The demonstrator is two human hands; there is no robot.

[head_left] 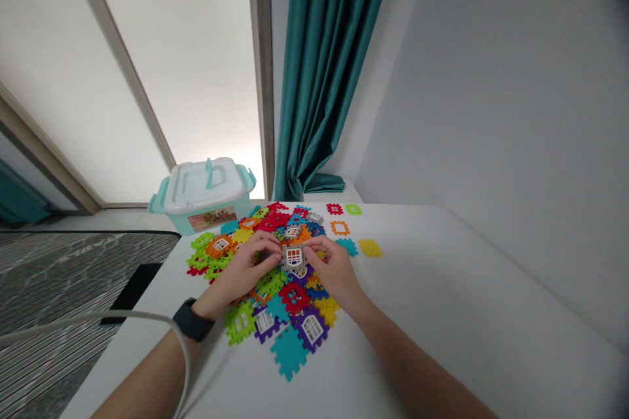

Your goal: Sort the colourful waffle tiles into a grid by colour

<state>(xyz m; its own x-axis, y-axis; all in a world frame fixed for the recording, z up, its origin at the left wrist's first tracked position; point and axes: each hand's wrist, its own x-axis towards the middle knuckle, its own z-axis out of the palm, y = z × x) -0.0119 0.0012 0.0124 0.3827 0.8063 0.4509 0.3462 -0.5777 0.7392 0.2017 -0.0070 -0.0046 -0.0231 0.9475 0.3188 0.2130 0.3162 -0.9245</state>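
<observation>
Both my left hand (pixel 244 270) and my right hand (pixel 333 269) pinch a grey interlocking plastic window tile (pixel 293 257) from opposite sides, above the middle of the pile. Beneath and around them lies a heap of notched foam-like plastic tiles (pixel 265 285) in many colours, some with white window inserts. A teal square tile (pixel 289 353) lies at the near edge of the heap. A purple tile with a white window (pixel 309 329) sits close to it. Several loose tiles, including a yellow one (pixel 370 248), lie beyond my right hand.
The heap rests on a white table (pixel 442 288). A lidded plastic storage box (pixel 201 193) in white and teal stands behind it at the far left corner. A black watch (pixel 193 319) circles my left wrist, with a white cable (pixel 122 317) beside it. A patterned rug (pixel 63 288) lies left of the table.
</observation>
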